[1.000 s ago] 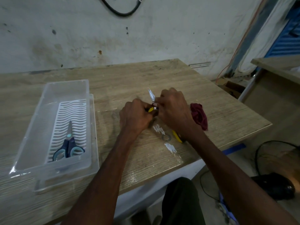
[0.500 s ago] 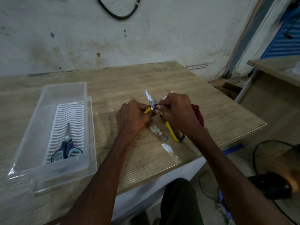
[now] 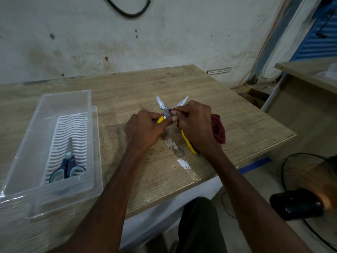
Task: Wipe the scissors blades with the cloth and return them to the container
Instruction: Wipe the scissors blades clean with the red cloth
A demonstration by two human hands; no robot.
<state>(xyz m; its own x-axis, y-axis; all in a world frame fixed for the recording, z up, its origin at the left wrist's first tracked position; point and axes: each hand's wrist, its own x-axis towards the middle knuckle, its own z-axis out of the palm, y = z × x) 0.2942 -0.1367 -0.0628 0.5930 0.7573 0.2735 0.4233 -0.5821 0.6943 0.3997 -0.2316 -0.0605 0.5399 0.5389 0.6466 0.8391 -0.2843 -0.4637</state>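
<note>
Yellow scissors (image 3: 162, 107) held just above table (image 3: 127, 84), blades spread toward 12 o'clock, one handle gripped by curled left hand (image 3: 144, 132), red cloth (image 3: 218, 128) pinched at pivot by right hand (image 3: 195, 125), container (image 3: 60, 103) at 9 o'clock, blue scissors (image 3: 67, 167) laid inside.

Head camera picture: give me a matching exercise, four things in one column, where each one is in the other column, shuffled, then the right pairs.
Things
1. yellow scissors
2. blue scissors
3. cloth
4. container

Places
A. at the left of the table
B. bunched in the right hand
C. lying inside the container
D. blades spread, handle gripped by the left hand

Pairs: 1-D, 2-C, 3-B, 4-A
</note>
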